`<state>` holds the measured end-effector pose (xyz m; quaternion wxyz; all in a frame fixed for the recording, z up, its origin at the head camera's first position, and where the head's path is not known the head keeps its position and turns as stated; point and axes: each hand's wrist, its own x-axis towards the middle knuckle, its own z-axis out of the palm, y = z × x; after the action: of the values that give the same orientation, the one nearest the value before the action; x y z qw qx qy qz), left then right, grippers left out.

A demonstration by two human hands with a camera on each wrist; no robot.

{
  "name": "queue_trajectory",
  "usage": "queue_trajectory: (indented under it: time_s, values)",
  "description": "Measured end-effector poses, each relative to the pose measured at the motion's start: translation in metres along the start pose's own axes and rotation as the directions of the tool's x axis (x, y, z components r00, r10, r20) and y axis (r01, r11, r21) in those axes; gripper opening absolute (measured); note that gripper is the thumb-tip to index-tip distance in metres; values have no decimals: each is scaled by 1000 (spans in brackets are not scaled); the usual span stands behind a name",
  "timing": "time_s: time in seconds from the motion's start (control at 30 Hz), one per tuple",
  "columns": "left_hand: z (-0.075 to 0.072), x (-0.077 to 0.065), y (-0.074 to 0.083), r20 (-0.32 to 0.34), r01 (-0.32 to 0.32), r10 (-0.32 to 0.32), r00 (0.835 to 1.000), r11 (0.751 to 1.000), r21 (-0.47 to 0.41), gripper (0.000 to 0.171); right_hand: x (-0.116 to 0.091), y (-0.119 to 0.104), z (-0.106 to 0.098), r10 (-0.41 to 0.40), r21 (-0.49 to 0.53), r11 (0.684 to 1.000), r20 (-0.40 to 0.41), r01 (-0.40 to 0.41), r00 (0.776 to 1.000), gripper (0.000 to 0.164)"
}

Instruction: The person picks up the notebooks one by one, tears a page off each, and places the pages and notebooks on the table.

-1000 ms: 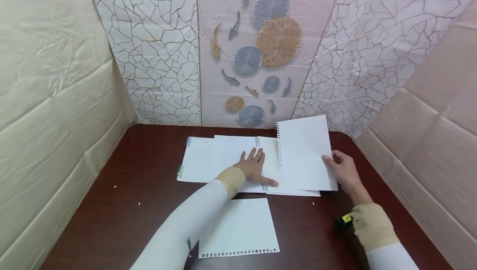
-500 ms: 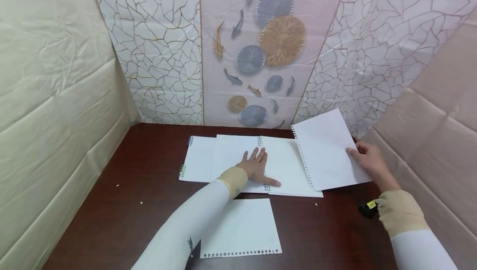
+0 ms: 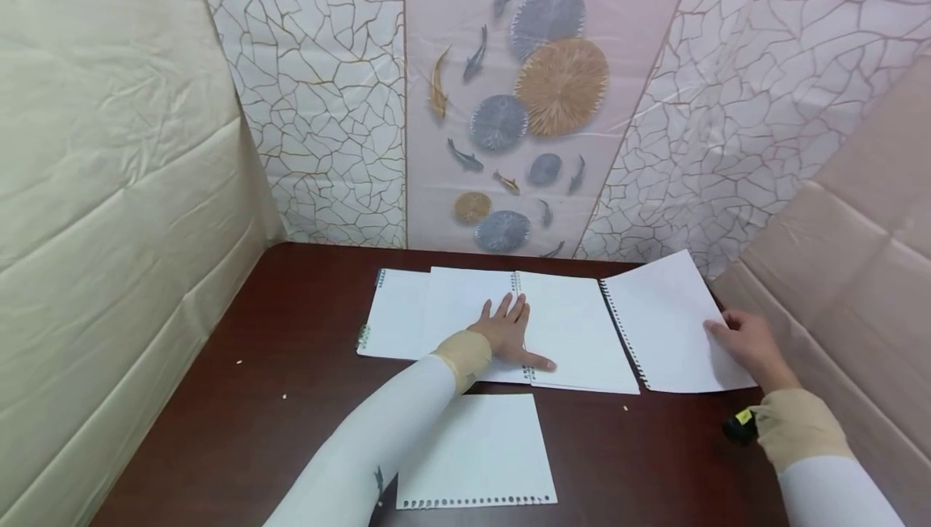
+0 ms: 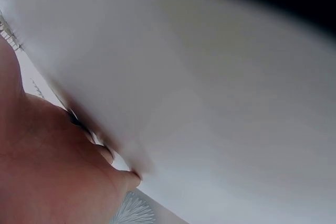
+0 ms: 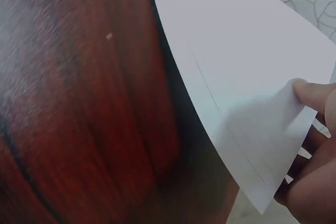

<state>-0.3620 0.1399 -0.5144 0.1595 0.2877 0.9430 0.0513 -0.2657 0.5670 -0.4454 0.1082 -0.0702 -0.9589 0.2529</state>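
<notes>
An open spiral notebook (image 3: 575,325) with blank white pages lies on the table. Spread flat across its binding and left page is my left hand (image 3: 505,337), thumb reaching onto the right page. At the far right, my right hand (image 3: 749,341) pinches the outer edge of a loose white sheet (image 3: 665,329) between thumb and fingers. Punched holes run down the sheet's left edge, which lies just beside the notebook. In the right wrist view the thumb (image 5: 310,94) presses on top of the sheet, the fingers underneath. The left wrist view shows my palm (image 4: 58,161) against white paper.
Another torn-out sheet (image 3: 476,450), its holes toward me, lies in front of the notebook. A second spiral pad (image 3: 396,313) sticks out from under the notebook's left side. Small paper bits (image 3: 284,397) dot the brown table (image 3: 218,446). Cloth walls enclose the back and sides.
My right hand has carried the loose sheet rightward off the notebook's right page and lowered it toward the table. My left hand stays pressed on the notebook.
</notes>
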Motion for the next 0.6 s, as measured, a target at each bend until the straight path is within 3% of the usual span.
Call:
queue_trajectory:
  time_s: [0.27,0.5,0.6]
  values:
    - [2,6,-2,7,2,-2,1000,1000,-2,142,-1,14,6,73,-77,995,29,-71,997,34]
    - [-3,-6,2,0,18,-18,1000,1000,2,137,-5,19,11,87,-89,993,45,-83,995,28]
    - [-4,-7,3,-13,25,-25,1000,1000,5,137,-5,21,13,133,-90,988,68,-127,989,31]
